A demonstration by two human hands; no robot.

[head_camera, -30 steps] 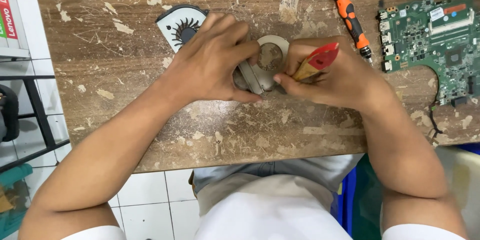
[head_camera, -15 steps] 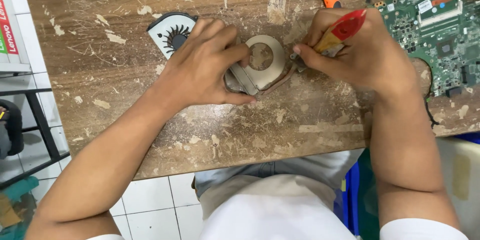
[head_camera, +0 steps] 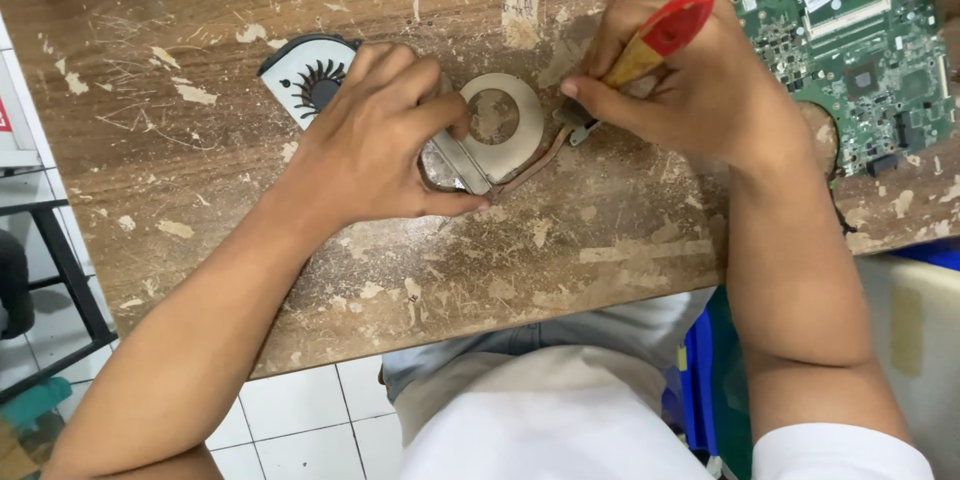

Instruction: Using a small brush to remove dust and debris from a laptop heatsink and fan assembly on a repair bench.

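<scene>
Both hands shifted apart: left hand [head_camera: 375, 145] pinched the round metal fan housing [head_camera: 492, 130]; right hand [head_camera: 690, 85] gripped a red-tipped wooden brush handle [head_camera: 662, 38] on scarred wooden table [head_camera: 620, 240].

On a worn wooden table [head_camera: 300, 270], the left hand [head_camera: 375, 140] presses on a beige fan housing [head_camera: 497, 130]. The right hand [head_camera: 690, 90] grips a red-handled tool [head_camera: 665, 35] beside it. A green circuit board [head_camera: 860, 50] lies at the right, a black fan [head_camera: 310, 80] at the left.

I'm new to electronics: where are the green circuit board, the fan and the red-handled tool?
green circuit board [head_camera: 850, 50], head view, middle of board.
fan [head_camera: 312, 85], head view, its blades.
red-handled tool [head_camera: 672, 28], head view, red handle end.
</scene>
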